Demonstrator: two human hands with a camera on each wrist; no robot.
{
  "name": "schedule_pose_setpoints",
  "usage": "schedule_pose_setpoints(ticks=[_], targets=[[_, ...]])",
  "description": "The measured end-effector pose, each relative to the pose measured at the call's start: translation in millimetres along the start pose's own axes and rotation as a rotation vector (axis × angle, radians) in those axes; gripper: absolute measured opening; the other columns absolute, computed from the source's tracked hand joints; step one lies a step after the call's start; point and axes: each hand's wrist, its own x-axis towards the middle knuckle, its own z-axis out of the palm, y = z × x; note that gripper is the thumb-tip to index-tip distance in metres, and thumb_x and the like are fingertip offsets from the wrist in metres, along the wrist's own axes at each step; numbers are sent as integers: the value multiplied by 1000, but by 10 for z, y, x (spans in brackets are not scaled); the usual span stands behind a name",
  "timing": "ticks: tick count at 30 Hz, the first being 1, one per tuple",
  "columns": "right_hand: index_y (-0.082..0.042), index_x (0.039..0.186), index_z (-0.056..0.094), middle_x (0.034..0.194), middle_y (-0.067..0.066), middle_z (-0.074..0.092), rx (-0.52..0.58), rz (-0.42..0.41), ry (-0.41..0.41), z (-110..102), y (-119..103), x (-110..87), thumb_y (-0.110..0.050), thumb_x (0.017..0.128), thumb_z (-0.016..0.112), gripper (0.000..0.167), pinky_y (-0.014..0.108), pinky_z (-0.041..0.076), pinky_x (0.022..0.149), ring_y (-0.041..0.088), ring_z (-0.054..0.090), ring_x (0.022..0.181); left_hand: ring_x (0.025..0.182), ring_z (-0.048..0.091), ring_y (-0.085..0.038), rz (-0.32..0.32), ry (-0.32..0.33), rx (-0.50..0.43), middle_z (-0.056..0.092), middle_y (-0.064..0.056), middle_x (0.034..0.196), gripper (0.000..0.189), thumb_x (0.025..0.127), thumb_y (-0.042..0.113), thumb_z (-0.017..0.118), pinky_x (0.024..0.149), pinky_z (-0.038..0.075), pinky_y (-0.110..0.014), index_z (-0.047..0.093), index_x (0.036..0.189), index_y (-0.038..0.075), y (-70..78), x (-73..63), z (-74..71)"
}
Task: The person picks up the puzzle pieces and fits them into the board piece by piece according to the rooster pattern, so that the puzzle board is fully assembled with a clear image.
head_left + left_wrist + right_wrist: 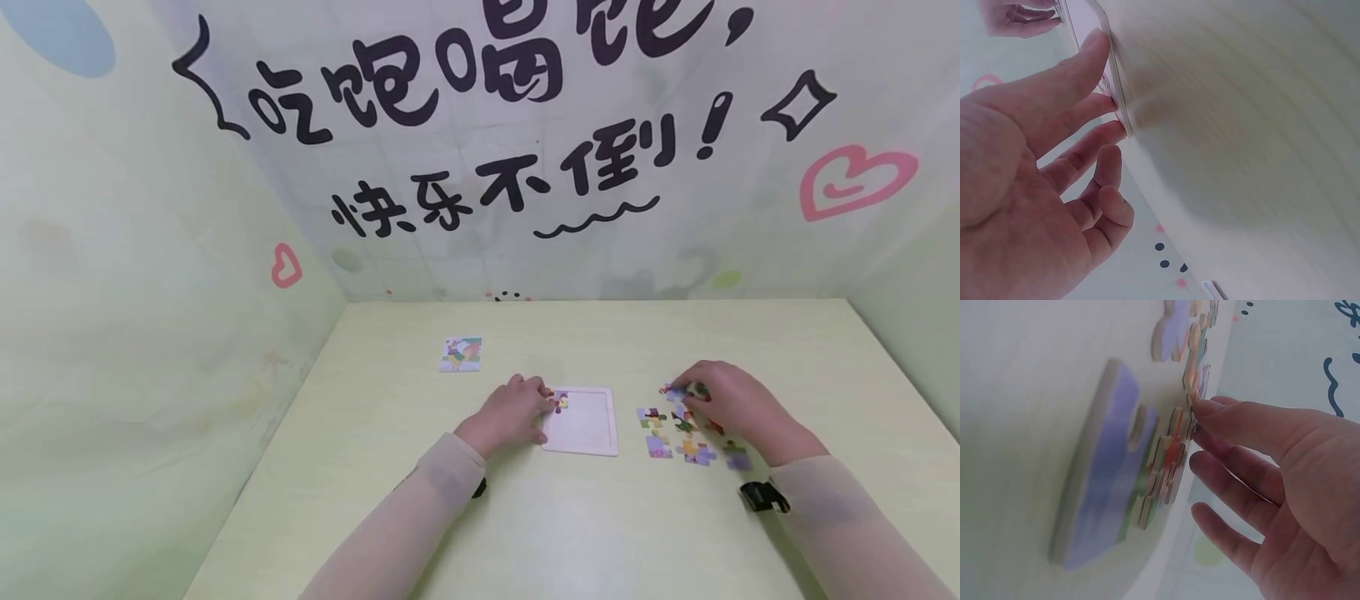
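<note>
A white square puzzle tray [581,429] lies mid-table with a small puzzle piece [562,400] in its upper left corner. My left hand [512,417] rests at the tray's left side. In the left wrist view its thumb and two fingertips touch the tray edge [1124,103], while the other fingers bend clear of it. To the right, my right hand [731,404] bends over loose puzzle pieces [696,452]. Its thumb and forefinger pinch a piece at the far side of the group, partly covered by the fingers. A purple-and-green piece [1107,469] lies closest to the right wrist camera.
A small square picture card [461,354] of a colourful figure lies at the back left of the table [375,417]. Behind stands a printed backdrop [450,258], with pale walls at both sides. Each wrist wears a black device [763,497].
</note>
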Motion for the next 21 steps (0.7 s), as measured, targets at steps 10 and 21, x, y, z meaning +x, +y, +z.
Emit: schedule_pose_setpoints(ticks=[10,21], targets=[[-8,110,79,114,15,75,-65,-40,17,50,53,28,-13,90,79,20,59,54,89,30,67,98,110,52,-19,1,5,1,60,2,141,57,83,40,86,85,48,-27,70,136,24,-7,11,58],[-12,107,81,114,13,76,-100,-43,74,25,15,-14,-16,90,79,18,58,55,88,33,68,103,112,52,-19,-3,22,-45,60,3,140,59,82,38,87,89,48,-28,70,136,21,-15,20,42]])
